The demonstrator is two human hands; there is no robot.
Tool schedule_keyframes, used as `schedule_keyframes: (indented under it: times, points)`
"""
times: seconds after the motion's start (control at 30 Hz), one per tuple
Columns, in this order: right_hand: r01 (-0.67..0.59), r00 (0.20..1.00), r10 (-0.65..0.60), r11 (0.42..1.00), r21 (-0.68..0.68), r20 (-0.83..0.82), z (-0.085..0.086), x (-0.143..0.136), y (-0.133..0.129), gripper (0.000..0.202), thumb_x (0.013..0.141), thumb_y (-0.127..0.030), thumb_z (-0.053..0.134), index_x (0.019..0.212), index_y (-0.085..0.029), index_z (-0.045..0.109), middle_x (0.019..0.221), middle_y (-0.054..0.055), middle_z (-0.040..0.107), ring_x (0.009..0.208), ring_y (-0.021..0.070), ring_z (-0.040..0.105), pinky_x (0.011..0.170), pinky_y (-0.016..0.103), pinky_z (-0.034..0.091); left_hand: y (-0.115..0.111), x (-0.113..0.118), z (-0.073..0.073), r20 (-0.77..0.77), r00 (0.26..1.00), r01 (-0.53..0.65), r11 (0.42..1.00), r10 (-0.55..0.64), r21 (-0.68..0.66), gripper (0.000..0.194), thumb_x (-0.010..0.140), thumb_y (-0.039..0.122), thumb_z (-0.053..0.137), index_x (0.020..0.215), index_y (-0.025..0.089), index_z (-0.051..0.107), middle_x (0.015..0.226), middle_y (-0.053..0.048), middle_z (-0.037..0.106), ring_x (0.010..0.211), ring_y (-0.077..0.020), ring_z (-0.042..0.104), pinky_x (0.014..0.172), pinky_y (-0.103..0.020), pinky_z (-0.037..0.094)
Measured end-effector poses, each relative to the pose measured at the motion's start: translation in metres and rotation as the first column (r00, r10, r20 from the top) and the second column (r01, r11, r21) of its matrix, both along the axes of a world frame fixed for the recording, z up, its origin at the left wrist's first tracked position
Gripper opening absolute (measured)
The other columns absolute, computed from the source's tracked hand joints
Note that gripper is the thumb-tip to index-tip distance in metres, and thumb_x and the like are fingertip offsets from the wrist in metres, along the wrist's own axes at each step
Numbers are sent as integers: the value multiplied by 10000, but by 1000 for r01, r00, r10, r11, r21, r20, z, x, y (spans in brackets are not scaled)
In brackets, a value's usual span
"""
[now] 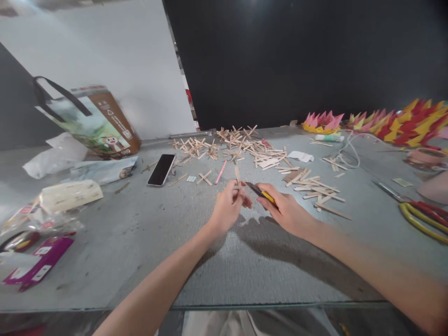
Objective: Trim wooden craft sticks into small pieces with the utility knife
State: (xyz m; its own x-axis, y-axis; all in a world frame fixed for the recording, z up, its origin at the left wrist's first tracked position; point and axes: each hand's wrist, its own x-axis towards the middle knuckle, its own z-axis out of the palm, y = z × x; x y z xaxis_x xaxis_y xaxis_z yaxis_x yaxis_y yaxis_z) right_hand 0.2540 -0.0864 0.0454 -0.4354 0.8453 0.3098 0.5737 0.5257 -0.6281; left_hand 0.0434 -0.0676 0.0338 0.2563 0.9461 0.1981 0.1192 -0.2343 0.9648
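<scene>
In the middle of the head view, my left hand (228, 205) is closed around a flat wooden craft stick (237, 174), whose upper end sticks up past the fingers. My right hand (285, 209) grips a yellow and black utility knife (266, 193). The knife's dark tip points left, close to the stick; whether the two touch I cannot tell. Beyond my hands lie a red-and-white patterned strip (220, 172) and a small cross of sticks (204, 177). Loose craft sticks (317, 186) are spread to the right of my right hand.
A heap of joined sticks (236, 138) lies at the back. On the left are a phone (161, 170), a carry bag (105, 122) and a purple packet (44, 260). To the right are scissors (422, 217), tape (426, 157), a white cable (357, 157), a glue stick (329, 138) and folded-paper pieces (402, 123).
</scene>
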Motion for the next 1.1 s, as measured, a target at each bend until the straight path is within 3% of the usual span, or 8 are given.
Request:
schedule_keyframes:
  times: [0.17, 0.47, 0.6, 0.8, 0.97, 1.1]
  points:
    - [-9, 995, -7, 988, -154, -100, 3, -4, -3, 399, 1092, -472, 401, 1415, -288, 547, 756, -13, 659, 467, 135, 529, 502, 262, 423, -3, 0, -2, -84, 996, 10, 1000, -10, 8, 347, 1048, 345, 470, 1369, 215, 452, 754, -1, 739, 688, -156, 701, 763, -316, 542]
    - [1, 992, -31, 969, -246, -118, 4, -4, -3, 377, 1082, -470, 418, 1345, -305, 633, 709, -28, 603, 422, 100, 489, 428, 222, 393, -6, 0, 2, -202, 979, 25, 999, -17, 38, 404, 1062, 360, 450, 1436, 209, 435, 776, -1, 742, 704, -150, 702, 755, -296, 527]
    - [-13, 991, -34, 941, -338, -131, 3, -4, -4, 425, 1078, -501, 404, 1416, -325, 591, 720, -26, 596, 376, 101, 488, 375, 223, 378, -5, 0, 1, -236, 972, 13, 999, -3, 39, 391, 1063, 355, 451, 1428, 215, 446, 796, -7, 747, 701, -149, 713, 729, -284, 529]
    - [19, 996, -39, 968, -248, -76, 7, -6, -6, 454, 1082, -450, 391, 1476, -308, 569, 660, -29, 565, 407, 105, 452, 415, 215, 356, -5, -1, 1, -256, 966, 32, 999, -39, -30, 369, 1074, 334, 407, 1428, 234, 430, 964, -41, 743, 598, -122, 714, 594, -243, 515]
    - [59, 997, -66, 980, -192, -30, 9, -9, -8, 448, 1071, -391, 418, 1461, -256, 593, 581, -54, 506, 416, 98, 366, 438, 209, 308, -5, 2, -2, -313, 949, 29, 999, -24, 13, 362, 1088, 322, 353, 1425, 222, 439, 878, -19, 703, 608, -122, 701, 603, -239, 510]
    - [70, 995, -85, 971, -227, -57, 6, -12, -11, 407, 1065, -387, 425, 1388, -243, 628, 557, -66, 476, 397, 92, 368, 432, 208, 314, -4, 5, -6, -274, 961, 30, 1000, -29, 0, 354, 1089, 332, 356, 1409, 206, 438, 829, 0, 672, 593, -121, 693, 640, -254, 545]
